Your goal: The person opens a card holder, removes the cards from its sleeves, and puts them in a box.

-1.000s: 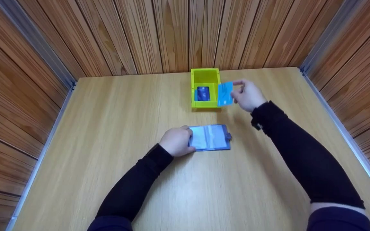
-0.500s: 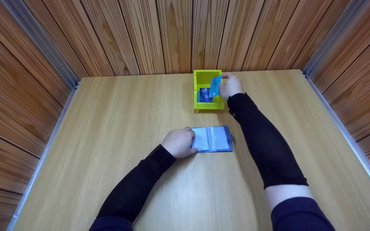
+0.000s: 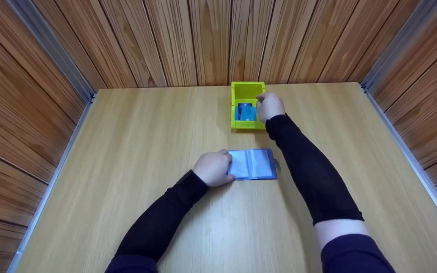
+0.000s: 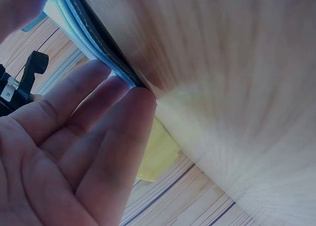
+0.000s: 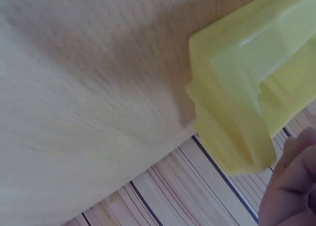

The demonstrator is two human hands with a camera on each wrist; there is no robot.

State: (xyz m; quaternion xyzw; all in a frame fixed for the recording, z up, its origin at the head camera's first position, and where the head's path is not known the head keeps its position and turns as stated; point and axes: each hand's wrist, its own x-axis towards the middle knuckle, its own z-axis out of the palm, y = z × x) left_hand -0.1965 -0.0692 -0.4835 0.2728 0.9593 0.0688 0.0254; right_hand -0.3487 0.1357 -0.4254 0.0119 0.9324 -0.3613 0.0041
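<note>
A blue card holder (image 3: 262,163) lies spread open on the table, its clear sleeves facing up. My left hand (image 3: 212,168) grips its left edge; in the left wrist view, fingertips press against the stacked layers of the card holder (image 4: 91,41). Farther back stands a yellow-green bin (image 3: 248,124). Inside it a light blue card (image 3: 248,112) lies over a dark blue card (image 3: 240,108). My right hand (image 3: 271,107) is at the bin's right rim, fingers loosely bent, no card showing in them. The right wrist view has this hand (image 5: 291,186) beside the bin (image 5: 237,97).
The wooden table (image 3: 146,151) is bounded by a plank wall (image 3: 211,41) behind and plank walls at both sides. Metal rails (image 3: 66,140) run along the side edges. The bin stands close to the back wall.
My right hand has moved left to the bin and let go of the light blue card, which now lies inside. My left hand stays on the card holder. The head view has shifted slightly.
</note>
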